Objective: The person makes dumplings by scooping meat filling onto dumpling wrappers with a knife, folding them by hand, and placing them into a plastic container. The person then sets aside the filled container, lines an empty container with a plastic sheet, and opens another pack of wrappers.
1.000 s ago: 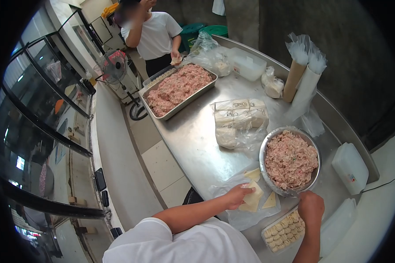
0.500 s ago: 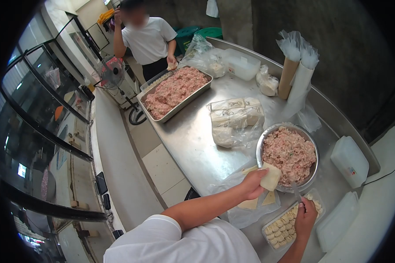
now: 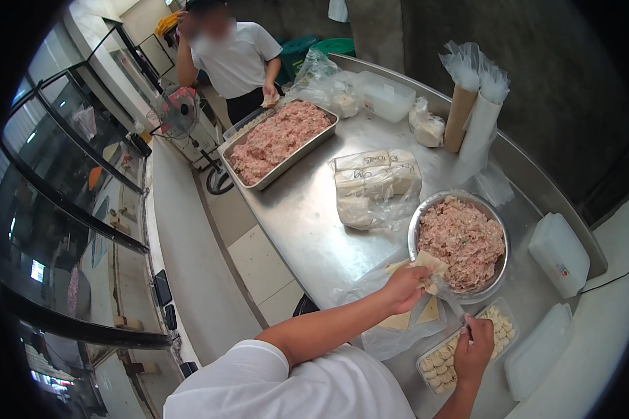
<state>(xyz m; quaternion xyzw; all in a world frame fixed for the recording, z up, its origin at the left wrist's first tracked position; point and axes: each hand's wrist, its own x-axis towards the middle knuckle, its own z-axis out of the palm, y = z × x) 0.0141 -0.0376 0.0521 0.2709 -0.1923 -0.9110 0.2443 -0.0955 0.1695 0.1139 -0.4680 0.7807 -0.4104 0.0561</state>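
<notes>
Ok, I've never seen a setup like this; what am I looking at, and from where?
No machine here: it's a person's two bare hands, seen forward and down from a camera worn on the head. The left hand holds a thin wrapper; the right hand holds a flat tool, its tip at the wrapper. On the metal table are a round bowl and a tray of pink mince, plus rows of folded dumplings. Another person stands beyond.

The left arm [image 3: 327,318] reaches forward and inward, with the left hand [image 3: 404,289] closed in a pinch. Near it, the right hand [image 3: 474,347] curls in a grip, the right forearm [image 3: 460,400] slanting forward.
</notes>
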